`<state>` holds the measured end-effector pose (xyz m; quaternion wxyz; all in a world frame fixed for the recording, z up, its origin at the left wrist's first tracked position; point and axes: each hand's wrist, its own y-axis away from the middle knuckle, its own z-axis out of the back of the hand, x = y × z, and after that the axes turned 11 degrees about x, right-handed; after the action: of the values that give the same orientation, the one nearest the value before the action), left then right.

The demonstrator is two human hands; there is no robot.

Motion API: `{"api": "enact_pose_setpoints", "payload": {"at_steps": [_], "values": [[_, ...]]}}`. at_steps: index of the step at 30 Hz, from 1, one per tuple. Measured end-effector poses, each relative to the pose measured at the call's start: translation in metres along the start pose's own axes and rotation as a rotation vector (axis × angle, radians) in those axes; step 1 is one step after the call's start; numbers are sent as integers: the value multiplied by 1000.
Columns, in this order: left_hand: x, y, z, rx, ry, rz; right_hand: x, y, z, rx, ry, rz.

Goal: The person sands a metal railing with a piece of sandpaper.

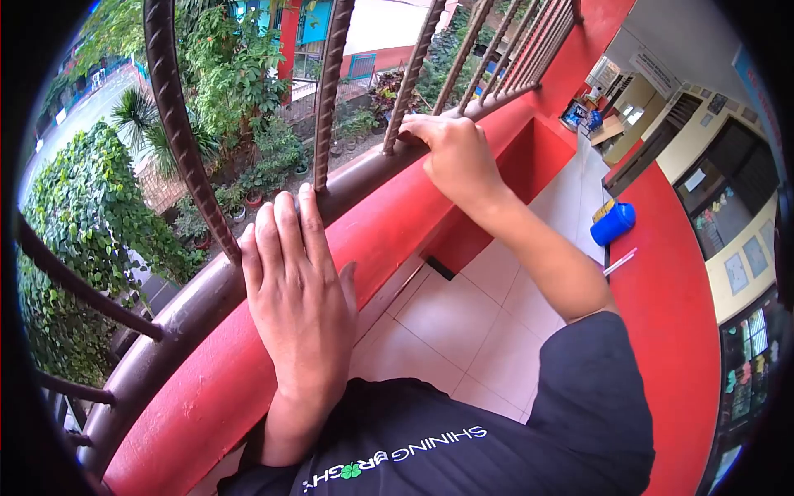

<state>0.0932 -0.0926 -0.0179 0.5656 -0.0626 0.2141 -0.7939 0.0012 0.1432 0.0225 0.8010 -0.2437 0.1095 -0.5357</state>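
My left hand (299,285) lies on the dark brown metal rail (203,299), back of the hand up. Its fingers are stretched out and close together, with the tips on the rail between two twisted upright bars (331,91). Farther along the same rail, my right hand (463,157) is bent, its fingers curled over the rail beside another bar. Its palm and most fingertips are hidden. Under the rail runs a red painted ledge (364,248).
Plants and a yard (99,174) show beyond the bars. Pale floor tiles (451,326) lie behind the ledge. On the right, a blue container (612,223) and a thin white stick (620,261) are by a red wall (662,331). Windows (728,190) line the corridor.
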Motion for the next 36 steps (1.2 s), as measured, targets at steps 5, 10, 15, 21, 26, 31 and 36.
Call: {"api": "enact_pose_setpoints", "payload": {"at_steps": [5,10,15,21,26,31,36], "values": [[3,2,-6,-63,43,-26,21,58,-8,-135,-54,-14],[-1,12,3,-140,205,-121,-57,84,-24,-566,-559,-450],[-6,-7,1,-287,293,-71,-114,62,-43,-638,-1816,-725],[-7,-60,1,-168,236,203,-56,25,-65,-496,-2135,-702],[-16,-85,9,63,180,382,-84,29,-72,-488,-2238,-633],[-14,-81,-9,4,-180,443,-106,37,-21,-870,-1393,-419],[-22,-76,-4,-19,-164,408,-125,-14,-1,-356,-462,-10]]}}
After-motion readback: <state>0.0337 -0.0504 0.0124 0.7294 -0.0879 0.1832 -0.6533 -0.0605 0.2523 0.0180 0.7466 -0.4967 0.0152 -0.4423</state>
